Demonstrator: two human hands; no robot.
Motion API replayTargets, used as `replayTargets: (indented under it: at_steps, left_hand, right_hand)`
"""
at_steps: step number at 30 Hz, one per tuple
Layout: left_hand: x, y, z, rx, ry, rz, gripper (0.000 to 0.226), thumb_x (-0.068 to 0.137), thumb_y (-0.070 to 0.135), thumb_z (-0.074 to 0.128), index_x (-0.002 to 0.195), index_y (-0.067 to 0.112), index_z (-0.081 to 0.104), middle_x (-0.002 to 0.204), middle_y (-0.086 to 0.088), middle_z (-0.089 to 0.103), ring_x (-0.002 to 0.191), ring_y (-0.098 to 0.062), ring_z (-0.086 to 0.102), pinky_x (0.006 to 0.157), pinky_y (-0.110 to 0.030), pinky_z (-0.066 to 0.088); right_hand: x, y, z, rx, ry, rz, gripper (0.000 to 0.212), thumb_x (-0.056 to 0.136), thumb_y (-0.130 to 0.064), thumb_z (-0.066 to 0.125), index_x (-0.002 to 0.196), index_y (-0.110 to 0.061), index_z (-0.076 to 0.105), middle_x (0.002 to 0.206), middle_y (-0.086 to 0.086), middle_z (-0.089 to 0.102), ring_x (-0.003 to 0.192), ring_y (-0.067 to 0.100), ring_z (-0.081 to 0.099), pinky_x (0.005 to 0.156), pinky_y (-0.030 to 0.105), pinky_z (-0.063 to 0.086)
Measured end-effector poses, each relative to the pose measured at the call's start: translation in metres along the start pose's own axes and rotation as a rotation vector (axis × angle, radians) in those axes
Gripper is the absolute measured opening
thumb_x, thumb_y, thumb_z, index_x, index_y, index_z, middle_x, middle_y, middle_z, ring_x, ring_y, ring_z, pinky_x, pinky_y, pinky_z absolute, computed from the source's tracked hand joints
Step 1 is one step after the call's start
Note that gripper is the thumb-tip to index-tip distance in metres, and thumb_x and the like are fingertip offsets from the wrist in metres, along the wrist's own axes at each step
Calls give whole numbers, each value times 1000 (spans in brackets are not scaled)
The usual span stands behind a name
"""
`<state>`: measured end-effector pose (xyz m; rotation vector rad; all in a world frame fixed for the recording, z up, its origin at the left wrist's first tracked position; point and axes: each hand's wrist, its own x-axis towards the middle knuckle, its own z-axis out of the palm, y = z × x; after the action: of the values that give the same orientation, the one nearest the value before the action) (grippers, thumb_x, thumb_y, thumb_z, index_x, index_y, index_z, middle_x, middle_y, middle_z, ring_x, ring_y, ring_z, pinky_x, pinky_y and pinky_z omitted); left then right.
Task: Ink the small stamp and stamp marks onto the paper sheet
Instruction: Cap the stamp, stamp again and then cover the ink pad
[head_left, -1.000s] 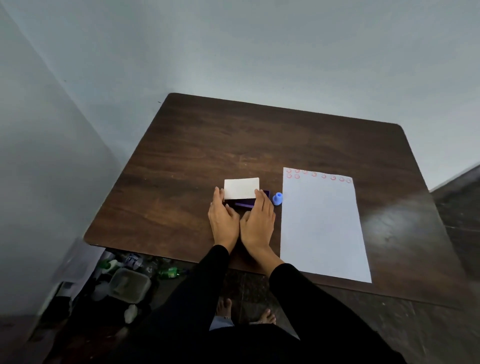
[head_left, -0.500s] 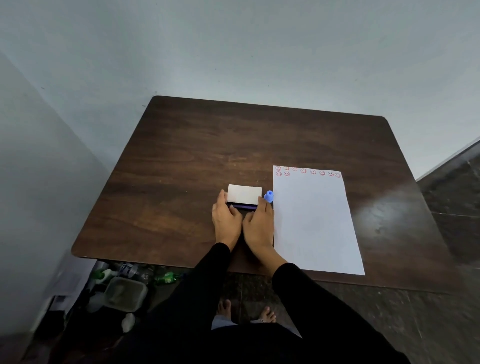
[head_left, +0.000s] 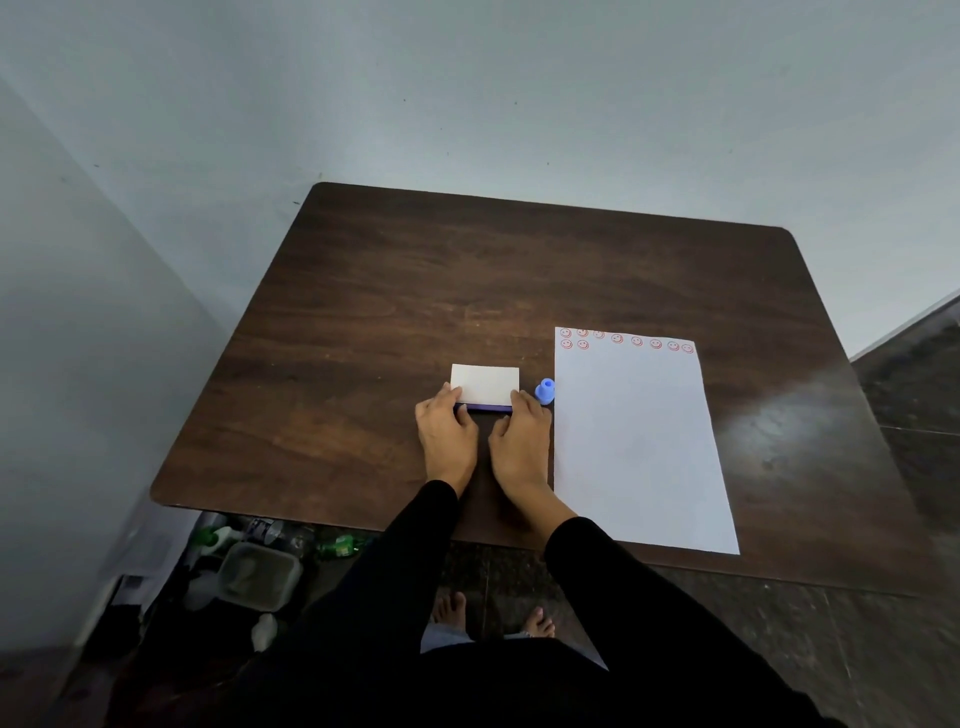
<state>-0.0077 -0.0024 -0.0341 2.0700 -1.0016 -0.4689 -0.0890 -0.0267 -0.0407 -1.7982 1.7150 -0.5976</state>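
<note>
On the dark wooden table (head_left: 395, 291) lies an ink pad (head_left: 484, 387) with a white lid over a purple base. My left hand (head_left: 447, 434) holds its near left corner, and my right hand (head_left: 519, 441) holds its near right corner. The lid lies almost flat, with only a thin purple strip showing at the front. A small blue stamp (head_left: 544, 391) stands untouched just right of the pad, by my right fingertips. The white paper sheet (head_left: 636, 447) lies to the right, with several red smiley marks (head_left: 617, 339) along its top edge.
Grey walls close off the table at the back and left. On the floor under the table's near left corner sit bottles (head_left: 337, 546) and a plastic container (head_left: 260, 574). My bare feet (head_left: 452, 608) are below the near edge.
The white lid, raised a second ago with more purple showing, has come down nearly flat on the base. My hands have stayed at the pad's near corners.
</note>
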Motion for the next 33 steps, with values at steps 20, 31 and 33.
replayTargets:
  at_steps: [20,31,33]
  left_hand:
    - [-1,-4,-1,-45,39,19,44,74,4,69,117,-2,62,124,-16,61,116,-30,50,97,-19,32]
    - [-4,-3,-2,-74,2,13,54,72,5,68,124,2,52,130,-15,52,120,-29,45,101,-30,35]
    - [-5,-3,0,-91,22,16,57,69,4,67,124,1,50,131,-16,48,120,-29,43,101,-32,35]
  right_hand:
    - [1,6,0,94,54,-58,35,93,-11,48,128,-4,49,133,15,52,125,26,45,107,35,35]
    - [-6,7,-7,137,55,-53,35,94,-16,48,128,-7,47,130,13,53,119,24,47,102,35,39]
    - [-11,7,-12,134,114,-116,29,93,-15,50,120,-6,51,123,14,57,112,24,51,95,34,45]
